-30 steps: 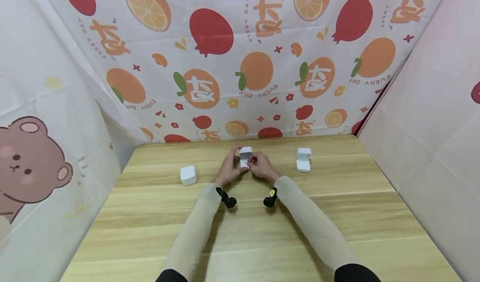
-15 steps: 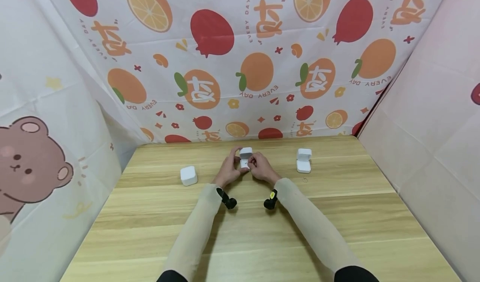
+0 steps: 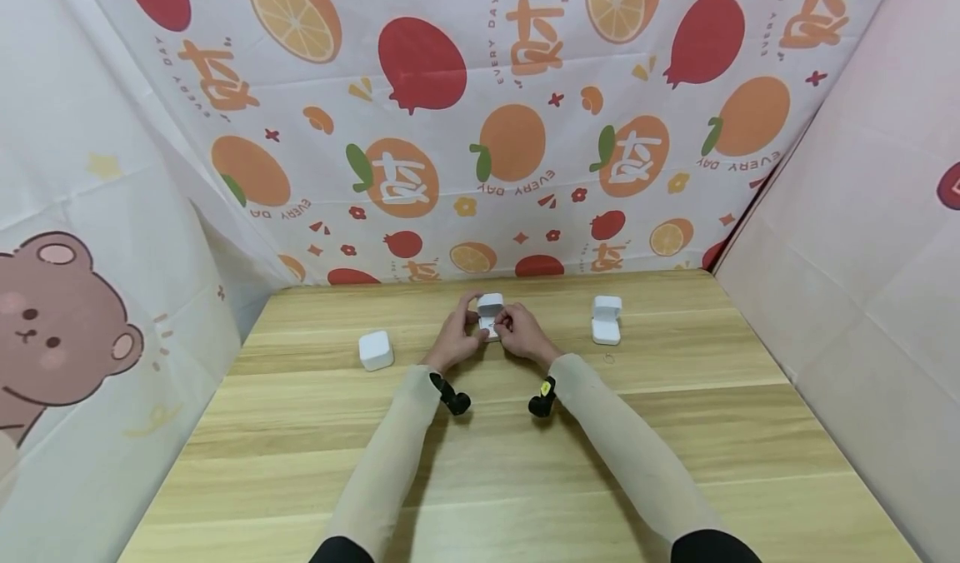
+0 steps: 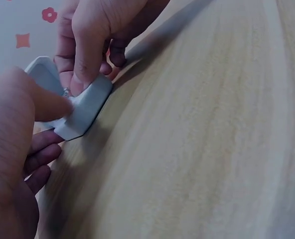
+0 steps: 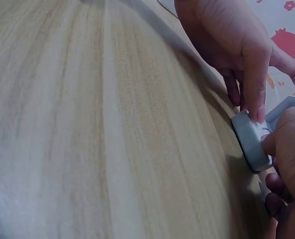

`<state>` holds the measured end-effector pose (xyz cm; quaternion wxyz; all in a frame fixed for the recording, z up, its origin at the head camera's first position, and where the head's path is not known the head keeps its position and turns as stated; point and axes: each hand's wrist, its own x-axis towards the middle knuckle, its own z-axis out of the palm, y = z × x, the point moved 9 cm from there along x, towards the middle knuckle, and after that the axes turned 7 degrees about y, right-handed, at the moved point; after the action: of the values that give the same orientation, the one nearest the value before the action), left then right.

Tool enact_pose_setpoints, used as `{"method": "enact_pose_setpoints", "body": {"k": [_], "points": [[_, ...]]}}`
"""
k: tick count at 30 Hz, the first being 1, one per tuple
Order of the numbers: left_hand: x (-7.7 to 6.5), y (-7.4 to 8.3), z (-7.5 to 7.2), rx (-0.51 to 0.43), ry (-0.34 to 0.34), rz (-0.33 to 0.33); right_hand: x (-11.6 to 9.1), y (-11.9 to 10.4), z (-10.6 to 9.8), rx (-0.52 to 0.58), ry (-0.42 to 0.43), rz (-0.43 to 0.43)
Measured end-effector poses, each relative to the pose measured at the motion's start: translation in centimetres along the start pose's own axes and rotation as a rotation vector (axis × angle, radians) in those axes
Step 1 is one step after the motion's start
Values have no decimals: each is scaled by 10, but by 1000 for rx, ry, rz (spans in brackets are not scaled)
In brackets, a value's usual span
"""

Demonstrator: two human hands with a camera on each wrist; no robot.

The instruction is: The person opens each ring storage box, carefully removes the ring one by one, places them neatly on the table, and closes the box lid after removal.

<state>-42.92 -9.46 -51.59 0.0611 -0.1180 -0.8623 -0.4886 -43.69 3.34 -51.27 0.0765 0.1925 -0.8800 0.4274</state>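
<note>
At the table's back middle, a white ring box (image 3: 491,303) stands with its lid raised. My left hand (image 3: 455,338) grips it from the left, its thumb reaching over the front of the base in the left wrist view. From the other side, my right hand (image 3: 525,334) has thumb and forefinger together inside the box. A small sparkling ring (image 4: 66,91) shows at those fingertips, pinched low at the cushion; most of its band is hidden. In the right wrist view, the box's base (image 5: 251,144) sits close on the wood between both hands.
A closed white ring box (image 3: 377,351) stands to the left on the wooden table (image 3: 495,480). An open ring box (image 3: 606,321) is at the right, with a thin ring (image 3: 609,355) lying in front of it. A fruit-print cloth (image 3: 450,213) hangs behind the table.
My left thumb has shifted from the box's front edge up onto its base. The right hand stays at the box, with its fingertips barely moved.
</note>
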Motion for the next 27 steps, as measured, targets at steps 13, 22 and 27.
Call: {"method": "enact_pose_setpoints", "body": {"k": [13,22,27], "points": [[0,9,-1,23,67,40,0,1,-2,-2,44,49],[-2,11,-1,73,124,43,-1,1,-2,-2,64,67],[1,6,-1,96,150,43,0,3,0,12,69,88]]}}
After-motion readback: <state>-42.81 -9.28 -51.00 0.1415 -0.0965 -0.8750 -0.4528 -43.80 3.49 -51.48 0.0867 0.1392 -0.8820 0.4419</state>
